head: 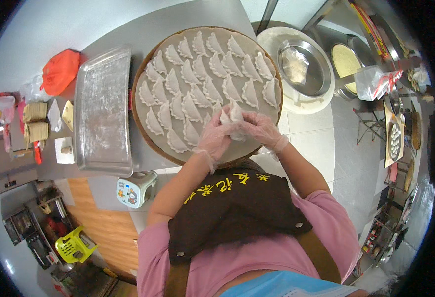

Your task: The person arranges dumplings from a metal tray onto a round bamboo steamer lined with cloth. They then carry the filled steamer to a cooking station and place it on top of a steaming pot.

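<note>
My left hand (217, 135) and my right hand (260, 130), both in clear plastic gloves, hold a white dough dumpling (235, 113) between their fingers. They are above the near right part of a large round tray (141, 130) with a pale lining. Many crescent dumplings with crimped edges (210, 89) lie on it in uneven rows. A few dumplings near my left hand are partly covered by it.
Left of the round tray lies a rectangular metal tray (104, 111), with a red plastic bag (60, 72) beyond it. At the right, a metal bowl (315, 83) holding a plastic bag rests on a round white surface. A small stool (134, 191) stands below the table edge.
</note>
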`<state>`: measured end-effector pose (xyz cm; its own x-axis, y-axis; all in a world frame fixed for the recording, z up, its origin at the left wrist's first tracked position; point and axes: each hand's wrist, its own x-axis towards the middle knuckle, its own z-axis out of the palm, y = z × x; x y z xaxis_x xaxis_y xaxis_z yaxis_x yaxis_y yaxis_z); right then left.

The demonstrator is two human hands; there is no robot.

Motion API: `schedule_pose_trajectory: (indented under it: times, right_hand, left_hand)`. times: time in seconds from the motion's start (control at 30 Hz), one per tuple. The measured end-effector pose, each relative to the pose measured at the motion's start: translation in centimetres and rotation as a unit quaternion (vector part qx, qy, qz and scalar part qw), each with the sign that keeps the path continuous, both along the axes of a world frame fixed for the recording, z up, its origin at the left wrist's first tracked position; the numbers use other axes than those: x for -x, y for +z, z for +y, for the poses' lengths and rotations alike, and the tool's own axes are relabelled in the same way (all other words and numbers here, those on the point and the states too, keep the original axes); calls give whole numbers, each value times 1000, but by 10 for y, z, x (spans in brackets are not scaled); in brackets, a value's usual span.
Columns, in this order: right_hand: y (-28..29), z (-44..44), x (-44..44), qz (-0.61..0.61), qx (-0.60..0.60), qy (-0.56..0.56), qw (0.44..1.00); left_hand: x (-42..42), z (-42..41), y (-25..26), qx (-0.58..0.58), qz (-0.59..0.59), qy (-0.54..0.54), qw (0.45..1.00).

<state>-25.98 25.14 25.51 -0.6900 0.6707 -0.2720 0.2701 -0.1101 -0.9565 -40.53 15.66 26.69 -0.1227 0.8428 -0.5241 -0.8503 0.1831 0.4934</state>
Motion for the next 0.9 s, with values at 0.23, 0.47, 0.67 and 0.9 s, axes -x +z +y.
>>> schedule_pose_trajectory:
  times: [0.23,0.47,0.67,0.9]
  right_hand:
    - [-7,35,-23,-1,49,-68,996]
    - [-16,52,-36,-184,-364,115,906]
    - [-31,70,-14,-273,-448,11,851]
    - [-53,68,29,-136,-398,-53,906]
  left_hand:
    - [-4,5,-8,15,102,54,993]
    - [-11,-10,-8,59,123,33,990]
    - [-6,-16,-2,40,33,63,997]
    - [-7,-21,2,54,5,74,996]
